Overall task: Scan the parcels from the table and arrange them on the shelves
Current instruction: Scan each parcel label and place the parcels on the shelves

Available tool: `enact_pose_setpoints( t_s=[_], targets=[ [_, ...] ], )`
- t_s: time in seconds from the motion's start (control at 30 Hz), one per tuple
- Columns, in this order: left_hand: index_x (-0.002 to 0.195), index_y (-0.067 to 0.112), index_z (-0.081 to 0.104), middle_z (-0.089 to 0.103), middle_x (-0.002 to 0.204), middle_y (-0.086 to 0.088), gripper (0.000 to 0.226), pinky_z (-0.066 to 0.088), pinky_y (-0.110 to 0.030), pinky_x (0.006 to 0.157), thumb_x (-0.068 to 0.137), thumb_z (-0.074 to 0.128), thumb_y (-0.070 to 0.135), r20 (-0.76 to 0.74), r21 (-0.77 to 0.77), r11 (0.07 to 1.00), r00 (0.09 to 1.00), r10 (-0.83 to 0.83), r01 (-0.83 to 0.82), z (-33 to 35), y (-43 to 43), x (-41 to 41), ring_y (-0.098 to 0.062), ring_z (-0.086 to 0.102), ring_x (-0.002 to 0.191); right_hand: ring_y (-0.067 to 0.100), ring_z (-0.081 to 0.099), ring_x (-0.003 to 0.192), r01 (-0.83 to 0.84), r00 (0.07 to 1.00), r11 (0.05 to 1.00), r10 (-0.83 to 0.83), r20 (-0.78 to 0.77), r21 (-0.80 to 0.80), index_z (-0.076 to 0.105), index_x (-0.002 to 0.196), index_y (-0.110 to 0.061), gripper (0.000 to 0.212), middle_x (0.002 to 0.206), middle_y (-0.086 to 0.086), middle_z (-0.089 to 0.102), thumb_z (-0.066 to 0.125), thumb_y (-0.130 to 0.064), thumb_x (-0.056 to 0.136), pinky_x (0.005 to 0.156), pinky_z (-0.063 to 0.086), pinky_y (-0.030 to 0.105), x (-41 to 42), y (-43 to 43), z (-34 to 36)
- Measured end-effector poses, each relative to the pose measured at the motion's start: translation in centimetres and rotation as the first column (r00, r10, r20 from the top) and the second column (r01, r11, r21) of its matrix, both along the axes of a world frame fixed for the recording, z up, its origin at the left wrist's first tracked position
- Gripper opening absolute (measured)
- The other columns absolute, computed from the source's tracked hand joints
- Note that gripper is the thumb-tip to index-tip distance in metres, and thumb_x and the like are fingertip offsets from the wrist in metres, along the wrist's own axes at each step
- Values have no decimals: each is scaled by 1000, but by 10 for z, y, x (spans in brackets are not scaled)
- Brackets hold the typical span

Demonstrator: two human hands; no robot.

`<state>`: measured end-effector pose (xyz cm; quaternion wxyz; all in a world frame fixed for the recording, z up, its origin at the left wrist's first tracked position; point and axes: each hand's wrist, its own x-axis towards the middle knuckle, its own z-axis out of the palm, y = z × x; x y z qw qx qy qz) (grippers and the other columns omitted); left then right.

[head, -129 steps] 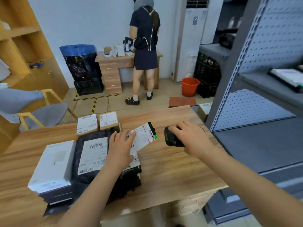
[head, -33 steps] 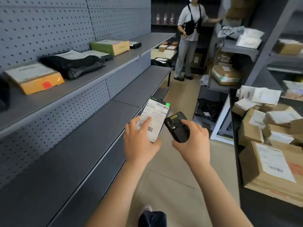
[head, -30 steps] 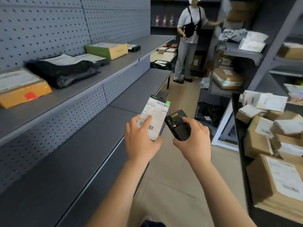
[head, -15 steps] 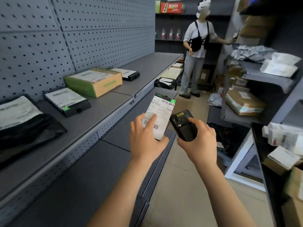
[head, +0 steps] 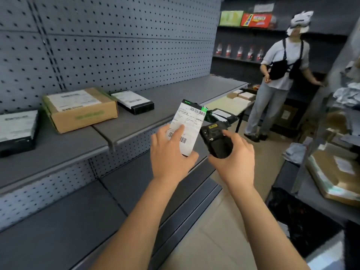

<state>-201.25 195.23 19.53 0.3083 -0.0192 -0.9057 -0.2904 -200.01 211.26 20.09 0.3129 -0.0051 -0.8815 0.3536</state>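
**A:** What's cut off on the far left?

**B:** A black box (head: pixel 16 131) with a white label sits at the left end of the shelf (head: pixel 165 94). The frame edge slices it, and its print is too blurred to read.

**A:** And beside it?

**B:** A cardboard box (head: pixel 79 109) with green tape, set at an angle towards the shelf's back edge. Just right of it is a flat black carton (head: pixel 133 102). Both have labels I can't read.

**A:** Where's the parcel?

**B:** The parcel (head: pixel 190 121) is in the air, just off the shelf's front edge, tilted with its label up. The left hand (head: pixel 170 154) grips its lower end, one finger across the barcodes, and hides that end. A lower shelf (head: pixel 58 221) lies beneath.

**A:** The other hand?

**B:** The right hand (head: pixel 233 158) is curled round a black scanner (head: pixel 216 140), right beside the parcel. The hand hides the scanner's lower half.

**A:** Anything behind them?

**B:** A table (head: pixel 229 104) past the shelf's far end, partly blocked by the parcel and scanner, with small boxes on its far corner. A person (head: pixel 280 75) stands in the aisle beyond it, in front of a back rack of bottles (head: pixel 239 51).

**A:** And at the right edge?

**B:** A brown package (head: pixel 337 176) on a side rack, cut by the frame and smeared.
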Motion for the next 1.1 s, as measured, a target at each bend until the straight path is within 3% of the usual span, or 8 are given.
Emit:
enact_pose_setpoints(
  t_s=[0.2,0.53,0.67,0.83,0.93,1.1],
  targets=[
    [138,27,48,35,140,-4,75,41,-41,98,69,69,45,-9,29,992,992,124,-124,20,27,-61,-26,32,122,28,45,115,-138,990,990,138,-11,3,53,132,-22,73,125,3,60,82,-19,65,84,38,30,-85,27,22],
    [138,24,50,38,135,-8,76,39,-39,99,67,70,44,-66,86,927,926,371,-365,49,20,-188,-28,35,120,29,48,111,-368,924,929,370,-95,37,55,130,-19,75,120,5,61,84,-19,62,80,37,29,-248,7,49],
    [140,24,48,37,135,-8,77,36,-37,100,69,71,43,-28,82,890,892,452,-448,62,14,-225,-28,34,121,26,46,112,-448,889,892,451,-84,51,54,131,-20,77,122,3,60,86,-20,62,78,35,27,-300,-7,61],
    [142,26,43,33,137,-7,78,32,-35,100,72,69,44,52,74,827,831,554,-557,66,7,-257,-28,31,121,28,55,102,-563,820,825,564,-92,46,58,125,-19,75,114,4,65,85,-19,55,78,45,33,-355,-29,61],
    [144,25,41,32,140,-8,78,32,-37,102,73,68,44,101,48,786,786,610,-616,64,2,-271,-29,29,123,28,54,101,-632,771,772,635,-45,59,59,123,-20,73,112,3,65,85,-19,56,76,41,30,-380,-40,61],
    [144,23,38,28,147,-11,72,30,-40,104,81,62,46,260,-16,693,666,699,-721,63,3,-290,-32,27,130,28,54,103,-742,670,667,740,59,63,58,122,-23,73,107,3,64,85,-20,54,77,51,37,-413,-55,59]
  ],
)
